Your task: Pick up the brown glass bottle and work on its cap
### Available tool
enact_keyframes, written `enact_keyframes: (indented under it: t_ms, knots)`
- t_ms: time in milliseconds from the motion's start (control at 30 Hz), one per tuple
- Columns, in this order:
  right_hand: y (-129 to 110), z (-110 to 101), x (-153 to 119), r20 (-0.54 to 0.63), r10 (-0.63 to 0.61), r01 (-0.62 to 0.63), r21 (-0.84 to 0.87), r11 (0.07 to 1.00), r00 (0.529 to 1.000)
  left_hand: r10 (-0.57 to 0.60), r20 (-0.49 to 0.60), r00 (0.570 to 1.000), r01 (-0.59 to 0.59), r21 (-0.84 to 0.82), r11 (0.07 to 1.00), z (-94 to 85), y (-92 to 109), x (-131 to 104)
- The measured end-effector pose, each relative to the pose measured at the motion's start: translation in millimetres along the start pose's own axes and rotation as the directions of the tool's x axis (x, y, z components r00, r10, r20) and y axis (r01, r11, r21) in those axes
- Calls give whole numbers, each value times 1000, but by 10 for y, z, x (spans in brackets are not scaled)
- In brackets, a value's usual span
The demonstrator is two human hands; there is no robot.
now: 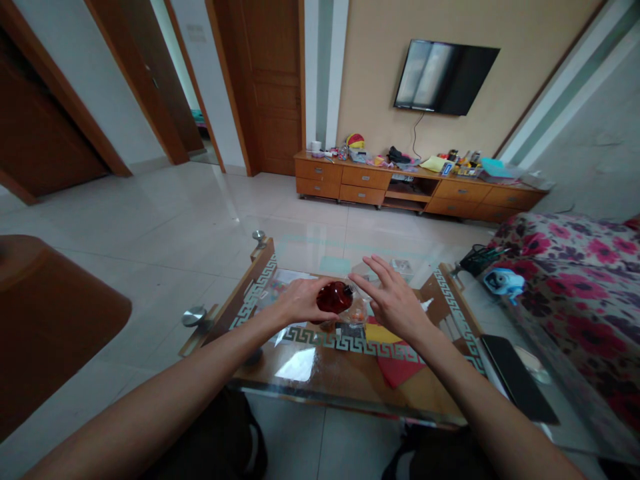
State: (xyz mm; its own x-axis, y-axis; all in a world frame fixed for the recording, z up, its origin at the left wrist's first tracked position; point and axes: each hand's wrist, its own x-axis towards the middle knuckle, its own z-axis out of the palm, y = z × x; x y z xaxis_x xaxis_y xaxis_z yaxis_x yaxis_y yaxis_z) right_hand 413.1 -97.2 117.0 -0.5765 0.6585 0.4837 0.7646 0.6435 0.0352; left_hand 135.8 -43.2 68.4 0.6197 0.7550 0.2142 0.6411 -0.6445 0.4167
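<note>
My left hand (301,301) is closed around a dark red, glossy bottle (334,298), held tilted above the glass table (350,383). The bottle's narrow black neck points to the right, toward my other hand. Just right of the neck, my right hand (393,293) has its fingers spread and holds nothing; its fingertips are close to the bottle's neck. Beneath the hands, seen through or on the glass, lie a yellow item (383,333), a red item (399,369) and a clear bag (356,312).
A black flat object (519,379) lies at the table's right side, near a blue and white item (504,283). Beyond it is a flowered sofa cover (590,267). A brown rounded seat (60,320) stands at left. A cluttered low cabinet (365,185) lines the far wall.
</note>
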Motion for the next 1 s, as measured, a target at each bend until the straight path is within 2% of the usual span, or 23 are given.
enact_keyframes:
  t_ms: [300, 633, 800, 1000]
  knots:
    - [-28, -93, 13, -18, -11, 11, 15, 1000, 1000, 11, -15, 1000, -13, -127, 992, 66, 70, 8]
    - [-80, -120, 33, 0, -19, 19, -16, 1000, 1000, 11, -62, 998, -20, -161, 987, 187, 39, -10]
    - [-91, -139, 36, 3, -28, 28, -30, 999, 1000, -6, -60, 998, -4, -159, 987, 180, 68, -5]
    - [-92, -130, 41, -6, -35, 35, -56, 998, 999, 24, -71, 997, -37, -186, 982, 192, 79, -12]
